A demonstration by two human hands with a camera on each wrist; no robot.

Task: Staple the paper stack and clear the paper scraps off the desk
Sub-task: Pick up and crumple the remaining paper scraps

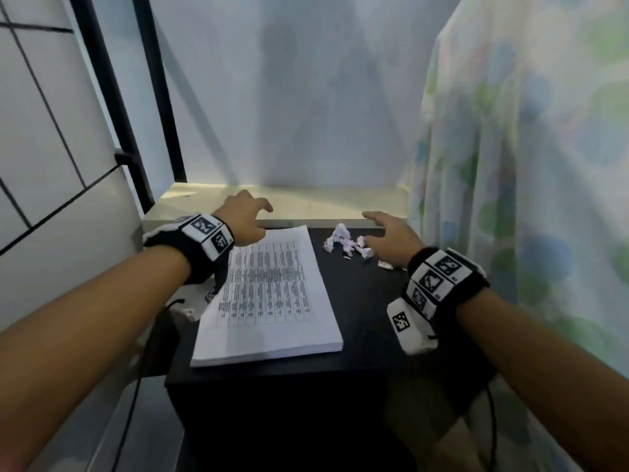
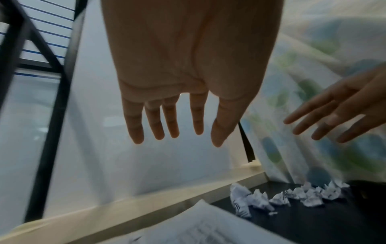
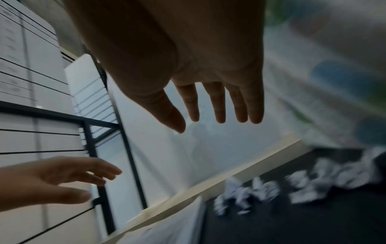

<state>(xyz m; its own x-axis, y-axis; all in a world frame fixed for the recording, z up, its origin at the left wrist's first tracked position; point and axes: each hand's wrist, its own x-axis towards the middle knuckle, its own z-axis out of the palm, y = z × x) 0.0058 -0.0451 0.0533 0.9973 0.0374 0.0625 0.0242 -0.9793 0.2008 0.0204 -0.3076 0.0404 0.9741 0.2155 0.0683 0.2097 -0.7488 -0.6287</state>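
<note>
A thick stack of printed paper (image 1: 269,298) lies on the small black desk (image 1: 360,311), its far corner also showing in the left wrist view (image 2: 200,226). Several crumpled white paper scraps (image 1: 347,241) (image 2: 288,197) (image 3: 303,186) sit at the desk's far right. My left hand (image 1: 243,216) (image 2: 177,115) hovers over the stack's far left corner, fingers loose and empty. Above the scraps, my right hand (image 1: 391,236) (image 3: 211,105) hangs with straight fingers, holding nothing. No stapler is in view.
A cream ledge (image 1: 306,202) runs behind the desk against a pale wall. A black metal frame (image 1: 115,97) stands at the left, and a floral cloth (image 1: 527,165) hangs close on the right. Cables (image 1: 136,386) hang down left of the desk.
</note>
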